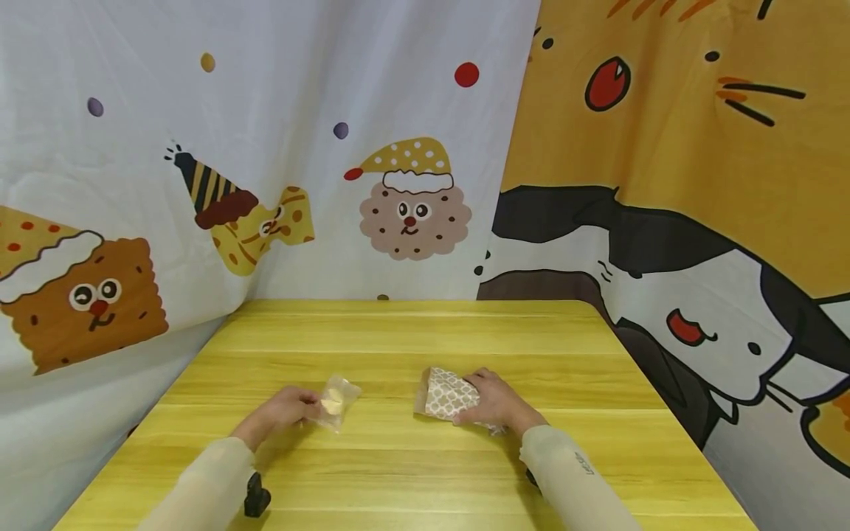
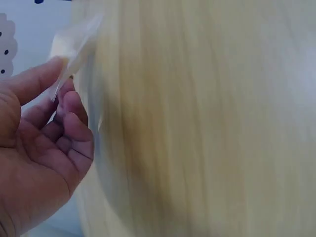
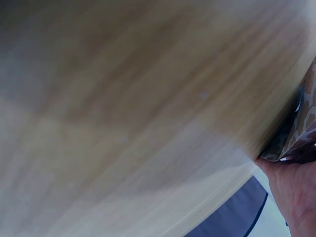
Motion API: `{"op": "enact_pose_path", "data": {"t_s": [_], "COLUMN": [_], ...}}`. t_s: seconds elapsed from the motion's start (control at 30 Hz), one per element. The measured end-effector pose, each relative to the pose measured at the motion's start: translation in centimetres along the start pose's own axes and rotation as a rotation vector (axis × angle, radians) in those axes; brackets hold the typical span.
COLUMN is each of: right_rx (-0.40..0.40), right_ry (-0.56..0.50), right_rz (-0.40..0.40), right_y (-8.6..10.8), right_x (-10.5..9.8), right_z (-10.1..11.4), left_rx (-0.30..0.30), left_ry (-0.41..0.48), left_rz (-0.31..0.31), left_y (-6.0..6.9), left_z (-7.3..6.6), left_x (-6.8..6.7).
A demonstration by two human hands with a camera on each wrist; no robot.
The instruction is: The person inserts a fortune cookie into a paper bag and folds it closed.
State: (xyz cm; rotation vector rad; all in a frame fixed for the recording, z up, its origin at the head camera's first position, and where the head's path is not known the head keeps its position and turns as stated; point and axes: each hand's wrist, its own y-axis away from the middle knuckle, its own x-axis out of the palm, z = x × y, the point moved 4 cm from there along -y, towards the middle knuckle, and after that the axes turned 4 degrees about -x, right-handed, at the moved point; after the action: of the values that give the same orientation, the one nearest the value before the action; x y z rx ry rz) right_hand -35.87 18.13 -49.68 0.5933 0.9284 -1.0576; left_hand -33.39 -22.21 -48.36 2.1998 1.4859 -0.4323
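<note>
Between thumb and fingers my left hand pinches the edge of a small clear plastic bag. A pale yellow piece shows inside it; its kind cannot be made out. In the left wrist view the thumb presses the thin bag against the curled fingers. To the right, my right hand grips a flat brown paper packet with a white lattice pattern, thumb on the near side and fingers on the far side. Only a patterned edge of the packet and part of the hand appear in the right wrist view.
Both hands are over a yellow wood-grain table. A printed cloth with cartoon figures hangs behind it and along the sides. Black wrist mounts sit under the sleeves.
</note>
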Motion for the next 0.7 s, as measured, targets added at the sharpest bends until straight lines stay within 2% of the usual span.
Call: {"op": "enact_pose_path", "data": {"t_s": [0.1,0.3,0.37,0.53,0.7], "right_rx": [0.001,-0.001,-0.003,-0.008,-0.010], "right_ry": [-0.013,-0.018,-0.016,-0.015,-0.018], "right_rz": [-0.002,-0.005,-0.005,-0.004,-0.003], "right_y": [0.0,0.0,-0.1,0.0,-0.1], "right_x": [0.0,0.0,0.0,0.0,-0.1], "right_z": [0.0,0.0,0.0,0.0,-0.1], "left_rx": [0.004,-0.049,-0.057,-0.044,-0.024], "left_ry": [0.093,0.241,0.290,0.362,0.367], "left_rz": [-0.027,-0.186,-0.213,-0.228,-0.249], "left_y": [-0.7,-2.8,-3.6,-5.2,-5.6], "left_z": [-0.7,-3.0,-3.9,-5.8,-6.9], "left_x": [0.7,2.9,4.0,7.1,9.2]}}
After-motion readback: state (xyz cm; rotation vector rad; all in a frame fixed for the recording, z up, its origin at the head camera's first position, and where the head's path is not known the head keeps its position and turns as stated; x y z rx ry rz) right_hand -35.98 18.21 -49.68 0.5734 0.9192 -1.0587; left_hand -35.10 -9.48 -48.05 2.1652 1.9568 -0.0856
